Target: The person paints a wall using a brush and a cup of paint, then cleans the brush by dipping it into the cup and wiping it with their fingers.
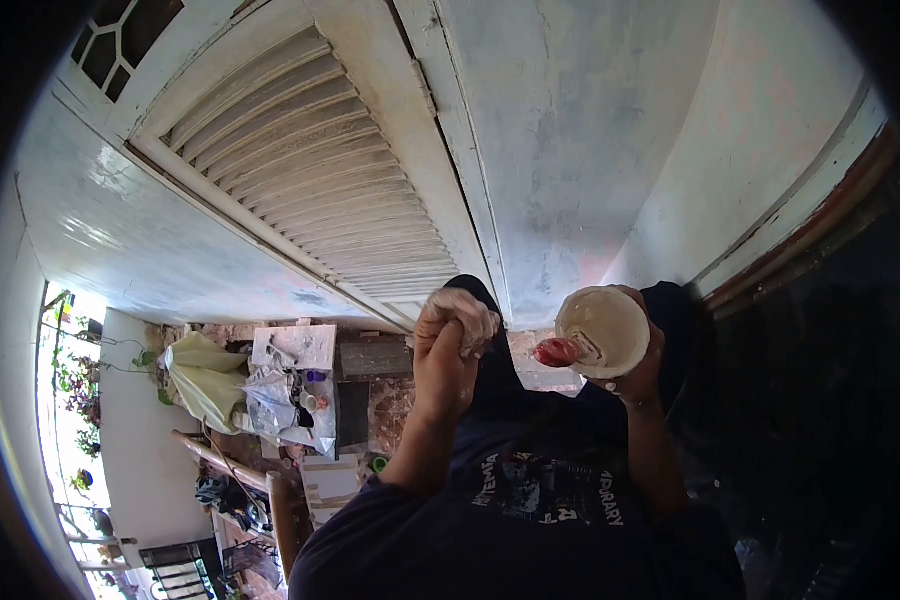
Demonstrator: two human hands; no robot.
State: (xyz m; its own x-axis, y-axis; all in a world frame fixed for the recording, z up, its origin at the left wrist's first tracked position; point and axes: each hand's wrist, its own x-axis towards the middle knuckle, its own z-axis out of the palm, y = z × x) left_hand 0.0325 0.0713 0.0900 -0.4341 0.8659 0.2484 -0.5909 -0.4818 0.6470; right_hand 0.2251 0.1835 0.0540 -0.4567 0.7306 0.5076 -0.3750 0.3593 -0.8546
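Observation:
My left hand (458, 335) is closed in a fist at the centre, its fingers smeared with pale paste. Whatever it may hold is too hidden to name. Wrapped around the far side of a whitish round tub (620, 345), my right hand (650, 365) keeps its open top towards the camera. Pale paste coats the inside of the tub. A tool with a red handle (557, 351) leans on the tub's left rim, its other end inside.
A louvred shutter door (310, 160) and a patchy blue-grey wall (570, 120) stand ahead. At lower left are a yellowish cloth (205, 375), a cluttered work surface (310, 345) and a wooden rail (285, 515). A dark surface (810, 400) lies at right.

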